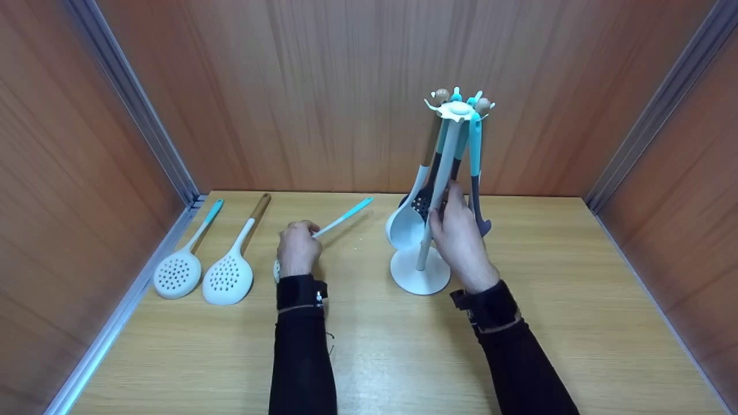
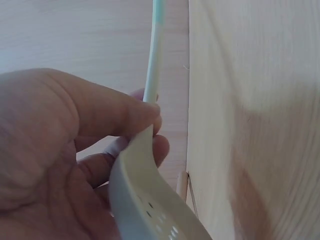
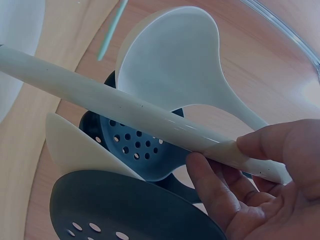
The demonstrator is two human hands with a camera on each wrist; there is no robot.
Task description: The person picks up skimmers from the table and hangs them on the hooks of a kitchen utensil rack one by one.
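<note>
My left hand (image 1: 298, 248) pinches a white slotted skimmer (image 2: 150, 190) by its neck, thumb against fingers. The skimmer's turquoise handle end slants up to the right; most of its head hides behind the hand in the head view. My right hand (image 1: 461, 239) holds the white pole of a utensil stand (image 1: 420, 283), which leans a little. From the stand's top hang a white ladle (image 3: 170, 60), a dark slotted utensil (image 3: 135, 142) and other dark-headed utensils with turquoise handles (image 1: 475, 144), partly hidden by pole and hand.
Two more white skimmers lie on the table at left, one turquoise-handled (image 1: 177, 273), one wooden-handled (image 1: 228, 279). Wood panels (image 1: 323, 115) stand at the back and both sides, with metal strips (image 1: 138, 109) along the corners.
</note>
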